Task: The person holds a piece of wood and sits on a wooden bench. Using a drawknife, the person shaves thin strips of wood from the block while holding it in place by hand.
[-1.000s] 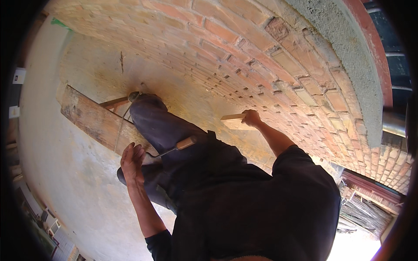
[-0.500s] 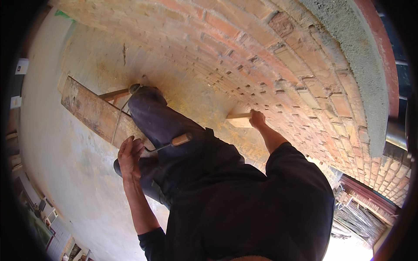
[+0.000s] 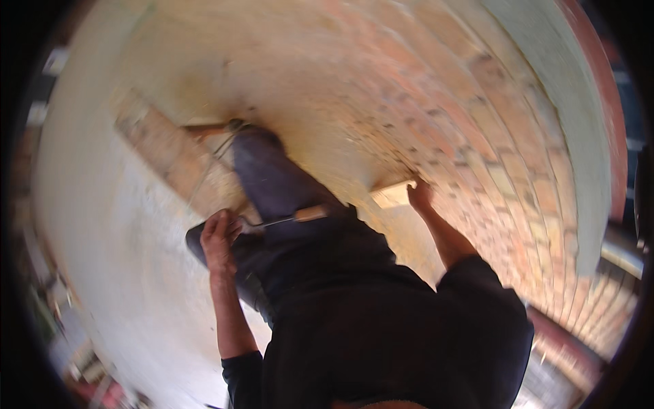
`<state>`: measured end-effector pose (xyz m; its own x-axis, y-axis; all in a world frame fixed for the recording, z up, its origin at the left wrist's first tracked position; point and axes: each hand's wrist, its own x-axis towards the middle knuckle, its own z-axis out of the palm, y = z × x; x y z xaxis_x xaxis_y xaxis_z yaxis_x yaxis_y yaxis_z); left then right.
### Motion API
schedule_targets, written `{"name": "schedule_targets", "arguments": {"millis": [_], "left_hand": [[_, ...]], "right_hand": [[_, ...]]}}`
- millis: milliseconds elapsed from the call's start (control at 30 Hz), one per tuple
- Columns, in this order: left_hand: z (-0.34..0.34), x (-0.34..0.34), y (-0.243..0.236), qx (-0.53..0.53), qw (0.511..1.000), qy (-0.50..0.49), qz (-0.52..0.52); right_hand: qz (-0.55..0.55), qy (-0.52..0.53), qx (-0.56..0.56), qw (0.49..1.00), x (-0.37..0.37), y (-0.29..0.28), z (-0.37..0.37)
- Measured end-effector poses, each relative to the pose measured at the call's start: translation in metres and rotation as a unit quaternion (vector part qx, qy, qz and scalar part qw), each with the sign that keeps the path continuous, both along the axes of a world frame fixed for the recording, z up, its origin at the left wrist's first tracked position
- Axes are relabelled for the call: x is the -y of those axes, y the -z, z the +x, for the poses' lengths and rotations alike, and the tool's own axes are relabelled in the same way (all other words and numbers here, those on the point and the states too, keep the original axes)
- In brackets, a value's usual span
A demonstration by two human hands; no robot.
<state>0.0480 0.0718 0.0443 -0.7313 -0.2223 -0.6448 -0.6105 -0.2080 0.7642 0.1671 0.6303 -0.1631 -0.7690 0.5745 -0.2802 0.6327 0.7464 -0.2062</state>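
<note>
In front of my legs, my left hand (image 3: 219, 238) is closed, fingers curled round the metal end of a trowel. The trowel's wooden handle (image 3: 311, 214) points away to the right across my dark trousers, its thin bent shank showing in between. Most of its blade is hidden by my fingers. Stretched out to the right, my right hand (image 3: 421, 194) grips the end of a pale wooden block (image 3: 395, 195). That block is close to the brick wall; blur hides whether it touches.
A worn wooden plank (image 3: 160, 146) with a thin cord around it lies beyond my left hand. The brick wall (image 3: 504, 136) curves up on the right, edged by a grey mortar band (image 3: 565, 102). Dark-trousered legs (image 3: 279, 184) fill the middle. Blurred items lie at the lower left.
The whole view has shifted and blurred, so wall, plank and legs sit farther right. Both hands keep their holds on the trowel and the wooden block.
</note>
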Motion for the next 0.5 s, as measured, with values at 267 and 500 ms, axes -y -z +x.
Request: {"name": "schedule_targets", "arguments": {"millis": [267, 500], "left_hand": [[0.132, 0.069, 0.009, -0.090, 0.925, -0.335, -0.155], [0.376, 0.032, 0.029, 0.055, 0.776, -0.581, -0.239]], "right_hand": [[-0.241, -0.284, -0.258, 0.891, 0.205, -0.180, -0.215], [-0.316, -0.556, -0.080, 0.764, 0.395, -0.245, -0.257]]}}
